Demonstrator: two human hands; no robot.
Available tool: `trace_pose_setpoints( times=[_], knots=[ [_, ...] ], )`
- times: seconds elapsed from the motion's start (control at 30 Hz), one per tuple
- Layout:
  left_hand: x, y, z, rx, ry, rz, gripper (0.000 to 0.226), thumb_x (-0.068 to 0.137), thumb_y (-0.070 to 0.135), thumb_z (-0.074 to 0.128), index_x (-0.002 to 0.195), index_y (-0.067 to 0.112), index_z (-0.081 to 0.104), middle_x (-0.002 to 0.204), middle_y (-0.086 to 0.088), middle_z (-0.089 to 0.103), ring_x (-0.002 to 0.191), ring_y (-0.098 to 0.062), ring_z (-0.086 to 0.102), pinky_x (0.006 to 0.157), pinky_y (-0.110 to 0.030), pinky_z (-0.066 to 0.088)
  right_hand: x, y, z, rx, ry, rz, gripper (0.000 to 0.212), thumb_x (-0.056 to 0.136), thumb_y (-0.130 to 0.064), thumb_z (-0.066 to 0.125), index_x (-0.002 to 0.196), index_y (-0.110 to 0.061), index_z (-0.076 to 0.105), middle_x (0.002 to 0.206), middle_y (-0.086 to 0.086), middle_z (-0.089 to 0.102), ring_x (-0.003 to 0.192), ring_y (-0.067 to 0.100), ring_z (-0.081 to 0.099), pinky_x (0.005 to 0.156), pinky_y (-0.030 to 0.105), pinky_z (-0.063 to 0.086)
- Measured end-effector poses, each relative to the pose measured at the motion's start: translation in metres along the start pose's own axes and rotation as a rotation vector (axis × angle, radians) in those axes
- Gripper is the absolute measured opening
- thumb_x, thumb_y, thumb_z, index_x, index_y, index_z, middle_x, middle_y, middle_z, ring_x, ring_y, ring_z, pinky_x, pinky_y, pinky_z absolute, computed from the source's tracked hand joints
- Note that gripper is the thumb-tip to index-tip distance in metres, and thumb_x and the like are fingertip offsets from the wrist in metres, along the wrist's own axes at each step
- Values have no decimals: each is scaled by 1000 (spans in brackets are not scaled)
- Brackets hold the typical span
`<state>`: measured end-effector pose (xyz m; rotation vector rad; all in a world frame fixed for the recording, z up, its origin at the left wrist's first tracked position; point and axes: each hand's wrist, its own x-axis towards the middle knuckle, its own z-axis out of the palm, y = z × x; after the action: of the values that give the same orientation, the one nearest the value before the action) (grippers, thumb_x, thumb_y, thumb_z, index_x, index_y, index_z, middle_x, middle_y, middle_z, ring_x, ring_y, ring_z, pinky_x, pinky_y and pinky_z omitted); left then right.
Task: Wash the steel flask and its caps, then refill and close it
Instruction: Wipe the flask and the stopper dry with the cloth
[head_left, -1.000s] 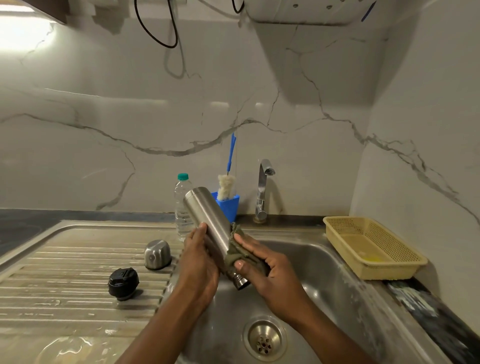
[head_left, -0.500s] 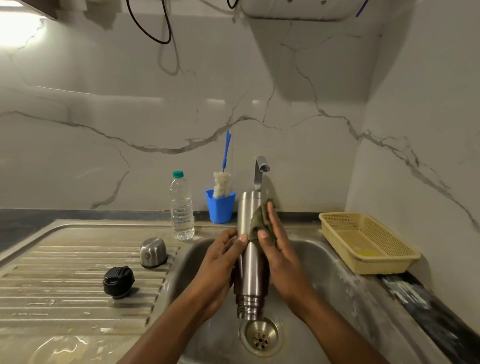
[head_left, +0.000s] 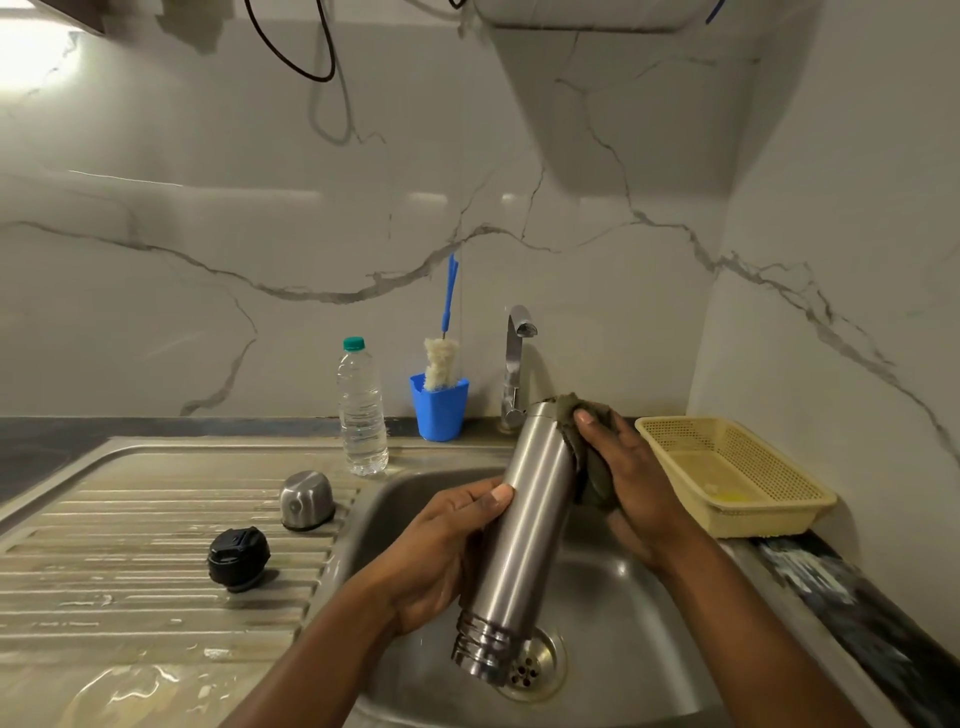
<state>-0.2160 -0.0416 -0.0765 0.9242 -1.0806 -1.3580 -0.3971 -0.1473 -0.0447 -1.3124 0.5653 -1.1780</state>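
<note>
My left hand (head_left: 441, 551) curls round the middle of the brushed-steel cylindrical flask (head_left: 530, 519), thumb across its front. My right hand (head_left: 634, 483) clasps a dark green cloth (head_left: 587, 462) against its upper end. The flask tilts, threaded mouth down over the drain (head_left: 537, 670), base up near the tap (head_left: 517, 364), clear of the steel sink (head_left: 639, 613) walls.
</note>
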Motion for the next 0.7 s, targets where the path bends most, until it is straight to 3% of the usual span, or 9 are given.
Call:
trace_pose_setpoints(
  times=[0.1,0.17,0.27,0.4,0.53,0.7],
  knots=[
    [3,-2,4,-50,68,27,28,99,28,62,116,14,79,115,-16,75,100,-26,71,92,-41,60,0,14,7,66,-4,82,41,95,-45,61,133,-30,63,126,2,74,121,24,68,97,52,57],
    [7,-2,4,-150,119,80,33,96,26,64,124,12,75,125,-21,72,108,-30,70,101,-49,56,-7,26,20,27,-60,120,40,103,-48,50,141,-36,57,127,-1,74,119,21,70,103,53,55],
    [13,-1,-2,-240,219,116,42,98,28,61,136,9,63,131,-25,68,115,-35,68,110,-59,50,-17,40,37,-137,-128,91,45,107,-47,47,152,-50,41,137,-11,67,121,9,67,101,39,56],
    [13,-4,-6,-112,293,83,32,110,30,46,133,20,67,120,-13,77,119,-32,70,108,-53,54,-20,44,41,-253,-183,40,65,106,-42,53,157,-60,18,155,-21,43,128,-10,49,98,18,47],
    [15,-3,-5,150,307,93,31,111,38,43,127,28,68,107,-5,80,103,-25,76,91,-43,60,-21,38,36,-323,-138,-80,64,105,-35,58,157,-56,28,148,-29,48,125,-15,53,102,15,49],
    [14,-10,3,268,307,142,26,109,32,51,125,18,66,107,-4,80,100,-22,78,84,-36,62,-18,35,33,-406,-60,-177,53,98,-28,71,147,-44,55,140,-18,64,123,-2,63,103,31,56]
  ],
)
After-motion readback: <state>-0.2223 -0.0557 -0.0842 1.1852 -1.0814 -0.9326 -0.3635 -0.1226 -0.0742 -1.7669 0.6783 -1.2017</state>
